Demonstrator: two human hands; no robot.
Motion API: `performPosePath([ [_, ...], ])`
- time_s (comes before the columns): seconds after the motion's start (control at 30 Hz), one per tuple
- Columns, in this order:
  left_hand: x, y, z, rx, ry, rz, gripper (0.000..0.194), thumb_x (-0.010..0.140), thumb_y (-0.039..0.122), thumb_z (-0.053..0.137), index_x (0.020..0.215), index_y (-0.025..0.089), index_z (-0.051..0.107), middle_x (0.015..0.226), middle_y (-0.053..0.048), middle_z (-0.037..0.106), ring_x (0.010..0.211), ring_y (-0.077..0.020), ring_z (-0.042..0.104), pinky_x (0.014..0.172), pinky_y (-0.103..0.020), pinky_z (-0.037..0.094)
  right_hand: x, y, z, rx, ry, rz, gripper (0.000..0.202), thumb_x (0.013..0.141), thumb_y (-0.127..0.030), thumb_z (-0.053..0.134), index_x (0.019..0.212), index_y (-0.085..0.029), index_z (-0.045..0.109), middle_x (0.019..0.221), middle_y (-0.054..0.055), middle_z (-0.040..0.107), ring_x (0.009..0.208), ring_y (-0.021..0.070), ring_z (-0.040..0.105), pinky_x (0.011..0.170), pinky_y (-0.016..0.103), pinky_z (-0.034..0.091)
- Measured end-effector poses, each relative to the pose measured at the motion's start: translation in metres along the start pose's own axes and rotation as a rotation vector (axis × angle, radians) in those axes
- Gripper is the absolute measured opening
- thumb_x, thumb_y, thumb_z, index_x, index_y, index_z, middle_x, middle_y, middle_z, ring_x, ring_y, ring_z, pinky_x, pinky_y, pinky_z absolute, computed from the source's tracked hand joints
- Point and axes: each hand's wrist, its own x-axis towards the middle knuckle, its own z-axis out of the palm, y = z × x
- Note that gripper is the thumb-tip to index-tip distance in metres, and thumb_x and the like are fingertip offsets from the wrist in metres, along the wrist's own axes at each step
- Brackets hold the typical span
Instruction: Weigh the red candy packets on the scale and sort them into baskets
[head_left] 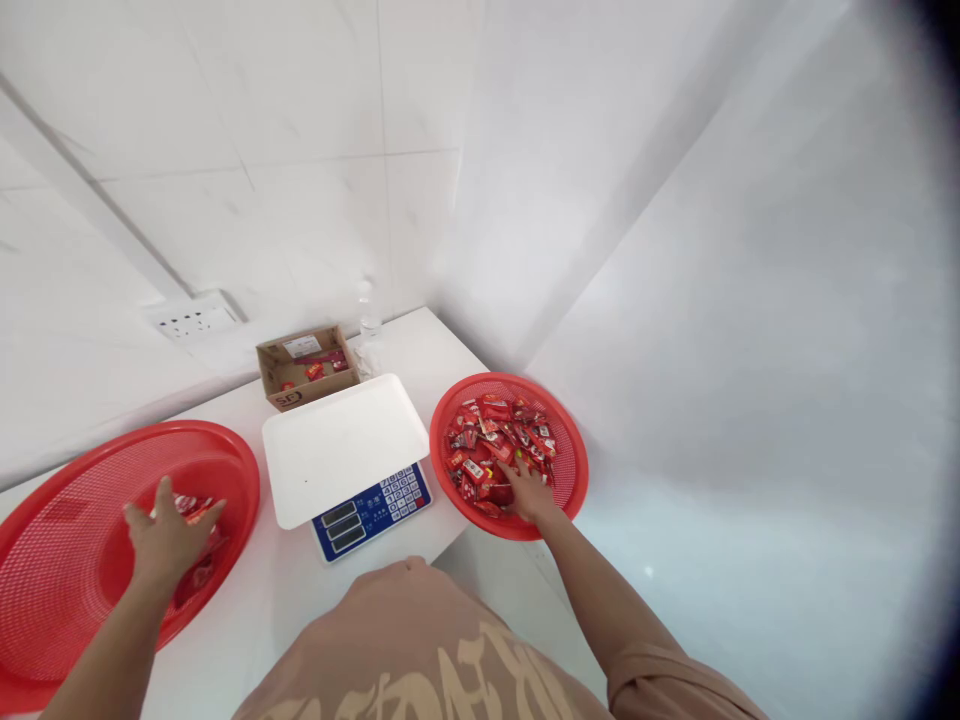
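My left hand (169,535) is over the large red basket (67,560) at the left, fingers spread, above a small heap of red packets (199,585). At the right, my right hand (527,492) reaches into a round red basket (571,470) and rests on many small red wrapped packets (491,430); its fingers are apart. Between the baskets stands a digital scale (375,512) with a bare white tray (345,450) and a blue keypad panel.
An open cardboard box (307,382) with some red packets stands behind the scale. Beside it is a clear plastic bottle (367,312). The white table (420,350) meets the walls, and a socket panel (195,316) is on the left wall.
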Motion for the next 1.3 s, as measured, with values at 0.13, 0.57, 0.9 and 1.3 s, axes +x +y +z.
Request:
performPosePath([
  [0.13,-0.010,0.041,0.007,-0.008,0.097,0.084,0.073,0.075,0.046,0.050,0.138,0.021,0.025,0.153,-0.012,0.004,0.137,-0.0414,0.011,0.109,-0.055,0.021,0.008,0.003,-0.003,0.310,0.146,-0.029,0.060,0.061,-0.021,0.068,0.120,-0.024,0.057,0.129,0.013,0.052,0.107,0.0305,0.056,0.086,0.042,0.044],
  [0.57,-0.060,0.125,0.061,-0.132,-0.190,0.537,0.051,0.082,0.041,0.049,0.128,0.021,0.045,0.147,-0.014,0.026,0.135,-0.0294,0.027,0.105,-0.048,0.033,0.013,-0.026,-0.032,1.346,0.136,0.124,0.039,0.080,-0.041,0.056,0.114,-0.024,0.051,0.117,0.008,0.063,0.096,0.0210,0.065,0.076,0.036,0.057],
  [0.9,-0.072,0.127,0.073,-0.103,-0.314,0.570,0.047,0.082,0.040,0.048,0.124,0.020,0.050,0.145,-0.012,0.033,0.133,-0.0274,0.032,0.107,-0.045,0.032,0.016,-0.031,-0.027,1.685,0.176,0.351,0.019,0.075,-0.033,0.067,0.091,-0.026,0.059,0.088,0.000,0.069,0.073,0.0140,0.066,0.059,0.025,0.058],
  [1.3,-0.088,0.155,0.065,-0.345,-0.636,0.476,0.044,0.081,0.045,0.048,0.119,0.023,0.053,0.130,-0.006,0.054,0.122,-0.0233,0.048,0.102,-0.039,0.038,0.002,-0.062,-0.046,1.842,0.135,0.227,0.015,0.072,-0.031,0.070,0.083,-0.026,0.062,0.081,-0.003,0.067,0.068,0.0109,0.062,0.053,0.020,0.054],
])
